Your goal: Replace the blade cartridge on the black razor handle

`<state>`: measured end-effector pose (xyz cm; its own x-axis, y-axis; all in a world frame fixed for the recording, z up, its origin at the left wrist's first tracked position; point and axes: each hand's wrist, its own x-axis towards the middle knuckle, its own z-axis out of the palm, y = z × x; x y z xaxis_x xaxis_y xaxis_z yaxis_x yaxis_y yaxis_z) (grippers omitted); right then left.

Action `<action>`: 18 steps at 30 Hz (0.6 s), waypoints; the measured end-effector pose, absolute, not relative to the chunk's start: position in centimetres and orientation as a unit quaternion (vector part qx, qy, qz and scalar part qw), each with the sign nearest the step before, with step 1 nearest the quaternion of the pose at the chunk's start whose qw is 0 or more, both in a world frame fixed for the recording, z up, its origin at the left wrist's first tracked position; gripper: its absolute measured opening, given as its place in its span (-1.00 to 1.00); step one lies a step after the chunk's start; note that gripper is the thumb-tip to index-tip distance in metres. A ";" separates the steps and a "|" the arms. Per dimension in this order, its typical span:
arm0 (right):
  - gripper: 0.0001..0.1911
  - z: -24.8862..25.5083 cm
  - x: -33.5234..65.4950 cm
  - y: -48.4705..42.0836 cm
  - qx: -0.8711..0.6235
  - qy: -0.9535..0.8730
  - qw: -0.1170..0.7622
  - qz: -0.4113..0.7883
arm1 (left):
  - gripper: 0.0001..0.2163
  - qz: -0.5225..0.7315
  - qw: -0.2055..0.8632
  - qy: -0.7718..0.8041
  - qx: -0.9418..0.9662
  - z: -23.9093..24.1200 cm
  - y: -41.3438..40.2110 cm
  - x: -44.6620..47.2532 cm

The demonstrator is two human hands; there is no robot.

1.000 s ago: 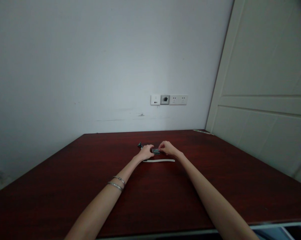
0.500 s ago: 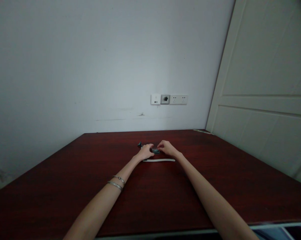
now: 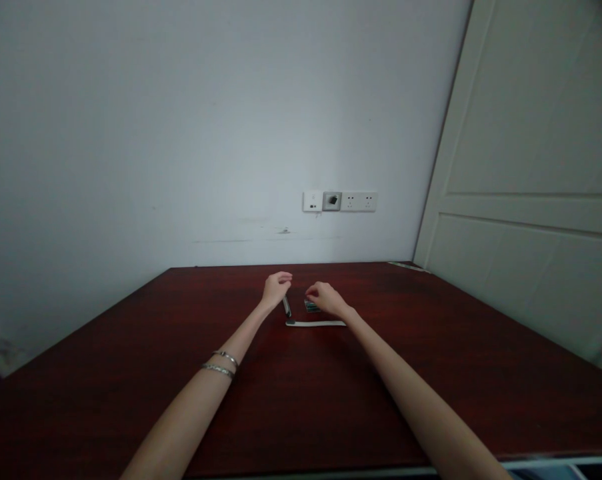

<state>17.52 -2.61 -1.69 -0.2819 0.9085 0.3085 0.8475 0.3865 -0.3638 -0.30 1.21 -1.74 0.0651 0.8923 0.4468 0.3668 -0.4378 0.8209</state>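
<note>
Evidently the step in hand is a grasp on small parts: just behind the left end of the white strip (image 3: pixel 315 323) on the table (image 3: pixel 181 373), the left hand (image 3: pixel 276 287) is raised, fingers curled together, seemingly round the top of a slim dark tool (image 3: pixel 286 307) that slants down toward that end. Behind the strip's middle, the right hand (image 3: pixel 325 299) rests bent fingers on a small greenish piece (image 3: pixel 311 306); whether they pinch it I cannot tell. Bringing tool to piece would call for a short, steady move.
</note>
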 end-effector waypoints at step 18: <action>-0.72 -2.1 8.9 -2.6 -0.607 -0.779 0.150 0.033 | -0.79 0.557 0.164 0.527 0.620 -2.6 1.6 -3.9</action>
